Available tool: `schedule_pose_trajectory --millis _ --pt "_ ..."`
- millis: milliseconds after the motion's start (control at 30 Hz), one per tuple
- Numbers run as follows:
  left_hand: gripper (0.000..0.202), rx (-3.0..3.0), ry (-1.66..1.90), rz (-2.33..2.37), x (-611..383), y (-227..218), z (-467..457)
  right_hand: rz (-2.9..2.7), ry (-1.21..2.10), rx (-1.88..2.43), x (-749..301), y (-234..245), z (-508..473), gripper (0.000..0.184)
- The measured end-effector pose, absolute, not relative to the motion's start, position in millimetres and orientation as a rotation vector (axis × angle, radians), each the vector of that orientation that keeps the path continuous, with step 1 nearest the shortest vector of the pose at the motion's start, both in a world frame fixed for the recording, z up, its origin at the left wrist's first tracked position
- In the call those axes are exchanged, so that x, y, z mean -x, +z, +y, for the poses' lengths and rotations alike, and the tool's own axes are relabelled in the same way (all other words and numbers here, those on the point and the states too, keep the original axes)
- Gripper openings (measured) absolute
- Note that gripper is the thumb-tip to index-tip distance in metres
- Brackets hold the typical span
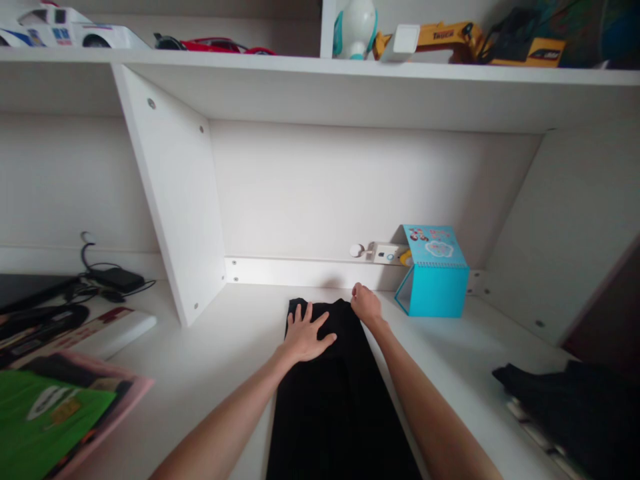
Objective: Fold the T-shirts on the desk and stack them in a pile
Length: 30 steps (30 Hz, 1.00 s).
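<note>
A pair of black trousers (340, 407), as it appears, lies lengthwise on the white desk, its top end toward the back wall and its lower part running out of view below. My left hand (307, 335) rests flat on the upper part of the cloth, fingers spread. At the far right corner of the top edge, my right hand (366, 305) is closed, its curled fingers pinching the edge of the black fabric. The fingertips of that hand are partly hidden.
Right of the trousers stands a turquoise desk calendar (437, 290) before a power strip (387, 253). Dark folded clothes (575, 407) lie at the right. Leftward are a green garment (50, 420), a white box (115, 330) and a black adapter (117, 278). A toy-laden shelf (300, 63) hangs above.
</note>
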<state>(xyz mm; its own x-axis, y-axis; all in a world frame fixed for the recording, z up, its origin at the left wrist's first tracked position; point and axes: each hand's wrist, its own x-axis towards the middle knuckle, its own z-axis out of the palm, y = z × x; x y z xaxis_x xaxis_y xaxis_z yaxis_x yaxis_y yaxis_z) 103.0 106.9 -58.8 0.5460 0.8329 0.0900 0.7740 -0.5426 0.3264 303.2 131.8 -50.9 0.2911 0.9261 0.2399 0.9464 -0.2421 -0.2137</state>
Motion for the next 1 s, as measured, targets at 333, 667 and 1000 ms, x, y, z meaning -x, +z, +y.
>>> schedule_pose_trajectory --millis 333,667,1000 --pt "0.097 -2.548 0.386 1.486 -98 -61 120 -1.921 -0.11 2.082 -266 -67 130 0.023" --pt "0.106 -2.467 0.316 1.521 -94 -64 130 -1.918 0.14 2.142 -270 -81 127 0.051" --pt "0.101 -2.583 0.256 1.587 -93 -69 129 -1.921 0.248 2.196 -268 -74 126 0.059"
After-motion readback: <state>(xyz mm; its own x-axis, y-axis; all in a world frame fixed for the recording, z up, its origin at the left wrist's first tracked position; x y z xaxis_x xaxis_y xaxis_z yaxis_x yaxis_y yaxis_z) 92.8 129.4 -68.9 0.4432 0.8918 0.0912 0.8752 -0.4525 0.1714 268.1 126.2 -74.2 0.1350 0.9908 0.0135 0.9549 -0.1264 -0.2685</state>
